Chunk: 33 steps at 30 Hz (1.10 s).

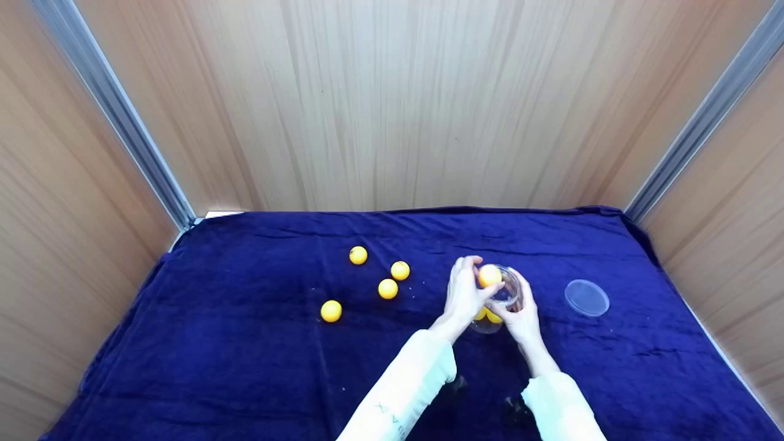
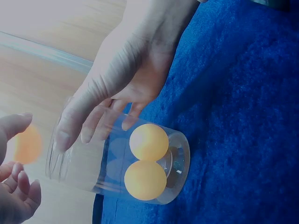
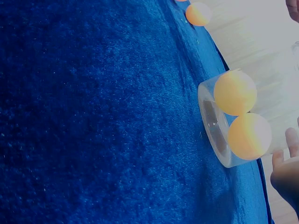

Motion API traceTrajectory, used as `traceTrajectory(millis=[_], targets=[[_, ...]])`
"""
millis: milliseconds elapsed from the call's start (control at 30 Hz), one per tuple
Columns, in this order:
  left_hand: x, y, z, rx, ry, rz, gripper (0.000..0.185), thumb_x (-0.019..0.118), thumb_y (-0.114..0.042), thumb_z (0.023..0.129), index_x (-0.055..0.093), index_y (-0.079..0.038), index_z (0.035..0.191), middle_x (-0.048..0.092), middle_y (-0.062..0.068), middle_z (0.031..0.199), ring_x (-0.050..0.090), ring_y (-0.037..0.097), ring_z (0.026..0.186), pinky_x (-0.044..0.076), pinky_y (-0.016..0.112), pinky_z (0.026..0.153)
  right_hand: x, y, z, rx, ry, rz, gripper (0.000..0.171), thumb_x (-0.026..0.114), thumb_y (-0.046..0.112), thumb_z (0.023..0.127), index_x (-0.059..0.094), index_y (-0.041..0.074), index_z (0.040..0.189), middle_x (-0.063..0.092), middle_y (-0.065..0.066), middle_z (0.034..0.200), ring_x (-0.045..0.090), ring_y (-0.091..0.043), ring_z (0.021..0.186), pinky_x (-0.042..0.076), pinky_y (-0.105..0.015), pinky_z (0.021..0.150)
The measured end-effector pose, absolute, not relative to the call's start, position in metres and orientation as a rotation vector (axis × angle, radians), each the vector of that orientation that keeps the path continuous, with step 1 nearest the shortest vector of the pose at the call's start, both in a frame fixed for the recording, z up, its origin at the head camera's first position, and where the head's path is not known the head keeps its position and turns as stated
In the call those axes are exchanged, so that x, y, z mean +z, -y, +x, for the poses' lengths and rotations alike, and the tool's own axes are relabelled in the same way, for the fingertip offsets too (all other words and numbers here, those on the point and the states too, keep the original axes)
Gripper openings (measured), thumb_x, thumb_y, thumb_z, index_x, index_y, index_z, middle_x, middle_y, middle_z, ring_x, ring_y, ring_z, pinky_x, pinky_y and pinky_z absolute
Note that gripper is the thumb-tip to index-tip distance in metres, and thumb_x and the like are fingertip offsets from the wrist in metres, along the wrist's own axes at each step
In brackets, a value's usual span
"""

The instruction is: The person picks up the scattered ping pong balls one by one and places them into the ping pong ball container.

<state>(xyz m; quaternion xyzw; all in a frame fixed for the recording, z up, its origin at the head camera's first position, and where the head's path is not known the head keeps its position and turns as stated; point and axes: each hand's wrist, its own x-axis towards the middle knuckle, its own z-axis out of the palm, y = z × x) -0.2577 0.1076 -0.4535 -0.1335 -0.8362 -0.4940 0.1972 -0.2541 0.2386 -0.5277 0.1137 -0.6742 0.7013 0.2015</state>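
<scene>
A clear plastic jar [image 2: 84, 172] stands upright on the blue cloth, with two orange balls [image 2: 148, 142] at its bottom. My right hand [image 1: 519, 312] grips the jar near its upper part; in the left wrist view its thumb lies along the wall just below the rim. Between thumb and fingers, my left hand [image 1: 463, 295] pinches another orange ball [image 1: 490, 275], held at the jar's mouth. In the right wrist view, part of my right hand [image 3: 287, 175] shows beside the jar, at the right edge.
Several loose orange balls [image 1: 331, 311] lie on the blue cloth [image 1: 233, 343] to the left of the hands. A round clear lid [image 1: 587, 297] lies flat to the right of the jar. Wooden panels [image 1: 392, 110] enclose the table at the back and sides.
</scene>
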Motion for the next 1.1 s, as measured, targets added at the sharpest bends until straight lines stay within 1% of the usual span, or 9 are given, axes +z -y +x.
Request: traceTrajectory(millis=[100, 133, 233, 300, 467, 567, 833, 933, 1100], targets=[[-0.455, -0.108, -0.257, -1.364, 2.351, -0.397, 0.051, 0.076, -0.02, 0.067, 0.053, 0.0, 0.108, 0.05, 0.001, 0.081, 0.048, 0.014, 0.076, 0.042, 0.021, 0.069, -0.523, -0.237, -0.252, 1.975, 1.897, 0.303, 0.075, 0.066, -0.016, 0.066, 0.029, -0.008, 0.131, 0.037, -0.028, 0.128, 0.036, -0.03, 0.119, 0.026, -0.041, 0.1], [-0.456, -0.108, -0.257, -1.359, 2.346, -0.409, 0.051, 0.076, -0.02, 0.068, 0.053, 0.001, 0.109, 0.051, 0.002, 0.081, 0.049, 0.014, 0.076, 0.042, 0.021, 0.069, -0.523, -0.238, -0.252, 1.981, 1.905, 0.301, 0.075, 0.066, -0.017, 0.066, 0.029, -0.008, 0.131, 0.036, -0.029, 0.128, 0.035, -0.032, 0.119, 0.028, -0.036, 0.099], [-0.458, -0.106, -0.257, -1.361, 2.323, -0.433, 0.048, 0.074, -0.018, 0.071, 0.053, 0.002, 0.109, 0.053, 0.004, 0.083, 0.051, 0.015, 0.074, 0.043, 0.02, 0.069, -0.521, -0.238, -0.251, 1.987, 1.936, 0.277, 0.076, 0.065, -0.017, 0.067, 0.028, -0.007, 0.132, 0.036, -0.029, 0.129, 0.034, -0.033, 0.12, 0.034, -0.022, 0.091], [-0.458, -0.103, -0.256, -1.371, 2.304, -0.45, 0.044, 0.072, -0.018, 0.072, 0.054, 0.001, 0.108, 0.053, 0.005, 0.084, 0.052, 0.016, 0.074, 0.043, 0.02, 0.069, -0.524, -0.239, -0.252, 1.983, 1.942, 0.271, 0.076, 0.066, -0.016, 0.067, 0.029, -0.005, 0.132, 0.037, -0.029, 0.128, 0.034, -0.034, 0.12, 0.035, -0.019, 0.09], [-0.458, -0.097, -0.255, -1.392, 2.298, -0.48, 0.039, 0.069, -0.015, 0.075, 0.055, 0.001, 0.108, 0.055, 0.008, 0.087, 0.055, 0.018, 0.08, 0.043, 0.022, 0.074, -0.525, -0.238, -0.252, 1.978, 1.931, 0.263, 0.076, 0.067, -0.015, 0.067, 0.029, -0.006, 0.131, 0.038, -0.03, 0.127, 0.032, -0.04, 0.12, 0.034, -0.02, 0.093], [-0.458, -0.093, -0.255, -1.394, 2.296, -0.498, 0.037, 0.068, -0.014, 0.076, 0.056, 0.001, 0.108, 0.055, 0.008, 0.089, 0.056, 0.019, 0.082, 0.044, 0.022, 0.075, -0.528, -0.239, -0.254, 1.976, 1.912, 0.28, 0.076, 0.068, -0.013, 0.066, 0.03, -0.004, 0.131, 0.038, -0.029, 0.127, 0.031, -0.042, 0.119, 0.035, -0.023, 0.094], [-0.462, -0.075, -0.256, -1.341, 2.28, -0.533, 0.033, 0.067, -0.014, 0.077, 0.057, -0.001, 0.106, 0.056, 0.009, 0.092, 0.056, 0.022, 0.084, 0.044, 0.023, 0.077, -0.559, -0.252, -0.272, 1.911, 1.888, 0.392, 0.077, 0.073, -0.001, 0.067, 0.035, 0.008, 0.134, 0.04, -0.026, 0.126, 0.033, -0.041, 0.118, 0.033, -0.035, 0.096], [-0.463, -0.067, -0.256, -1.324, 2.291, -0.519, 0.032, 0.066, -0.014, 0.077, 0.057, -0.001, 0.105, 0.055, 0.008, 0.092, 0.056, 0.021, 0.085, 0.044, 0.024, 0.077, -0.569, -0.256, -0.279, 1.871, 1.905, 0.415, 0.078, 0.074, 0.001, 0.067, 0.035, 0.011, 0.134, 0.04, -0.027, 0.126, 0.033, -0.042, 0.118, 0.034, -0.035, 0.096], [-0.464, -0.052, -0.256, -1.3, 2.303, -0.49, 0.03, 0.066, -0.013, 0.078, 0.057, -0.001, 0.104, 0.055, 0.007, 0.092, 0.055, 0.02, 0.086, 0.044, 0.025, 0.078, -0.577, -0.258, -0.284, 1.811, 1.913, 0.43, 0.079, 0.075, 0.002, 0.066, 0.036, 0.012, 0.133, 0.043, -0.023, 0.125, 0.037, -0.038, 0.116, 0.037, -0.027, 0.093]])
